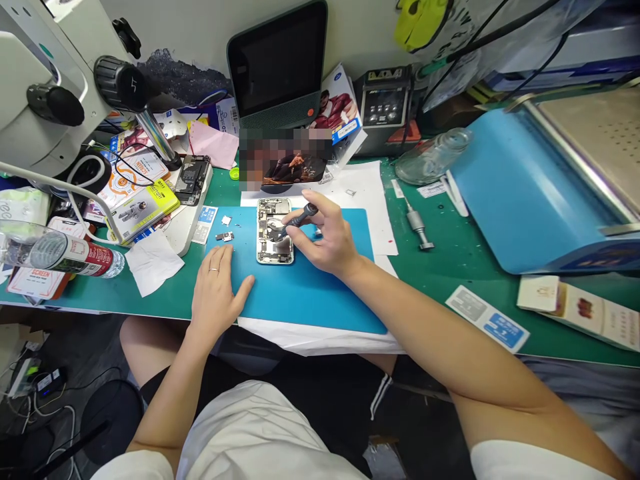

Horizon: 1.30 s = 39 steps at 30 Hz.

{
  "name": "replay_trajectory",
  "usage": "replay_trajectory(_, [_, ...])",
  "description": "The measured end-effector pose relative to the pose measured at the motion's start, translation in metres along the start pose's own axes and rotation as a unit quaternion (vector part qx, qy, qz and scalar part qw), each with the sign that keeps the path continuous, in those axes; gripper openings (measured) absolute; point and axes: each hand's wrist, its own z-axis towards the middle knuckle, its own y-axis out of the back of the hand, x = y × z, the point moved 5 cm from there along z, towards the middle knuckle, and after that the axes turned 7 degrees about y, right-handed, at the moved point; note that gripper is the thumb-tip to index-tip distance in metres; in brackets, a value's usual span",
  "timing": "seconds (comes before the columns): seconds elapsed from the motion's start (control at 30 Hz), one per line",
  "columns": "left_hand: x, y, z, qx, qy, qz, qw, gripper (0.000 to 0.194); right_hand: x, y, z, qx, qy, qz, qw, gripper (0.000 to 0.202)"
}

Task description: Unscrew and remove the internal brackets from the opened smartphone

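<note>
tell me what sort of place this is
Probably a phone repair workshop: an opened smartphone lies on a blue work mat, the right hand holds a dark screwdriver-like tool over it, and what looks like a microscope stands at the left.

A dark display (pixel 278 63) stands at the back, a labelled bottle (pixel 67 252) left, a glass jar (pixel 433 157) right.

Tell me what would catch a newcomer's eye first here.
Probably the blue mat in the middle, bearing an opened phone, with the right hand holding a dark tool over it. The left hand lies by the mat's left edge. A dark screen stands at the back.
</note>
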Motion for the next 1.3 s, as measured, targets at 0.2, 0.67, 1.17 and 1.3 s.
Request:
replay_trajectory(0.2, [-0.005, 0.011, -0.004, -0.039, -0.016, -0.038, 0.998, 0.046, -0.003, 0.005, 0.000, -0.049, -0.009, -0.037, 0.998, 0.052])
replay_trajectory(0.67, [-0.031, -0.012, -0.014, 0.066, -0.074, 0.031, 0.995, 0.064, 0.023, -0.011, 0.016, 0.058, 0.021, -0.066, 0.996, 0.047])
replay_trajectory(1.17, [-0.033, -0.015, -0.009, 0.077, -0.042, 0.044, 0.995, 0.076, 0.011, -0.037, -0.004, 0.002, 0.016, -0.028, 0.999, 0.045])
replay_trajectory(1.3, [-0.033, -0.015, -0.010, 0.075, -0.045, 0.046, 0.995, 0.077, 0.014, -0.039, -0.003, 0.006, 0.027, -0.024, 0.999, 0.046])
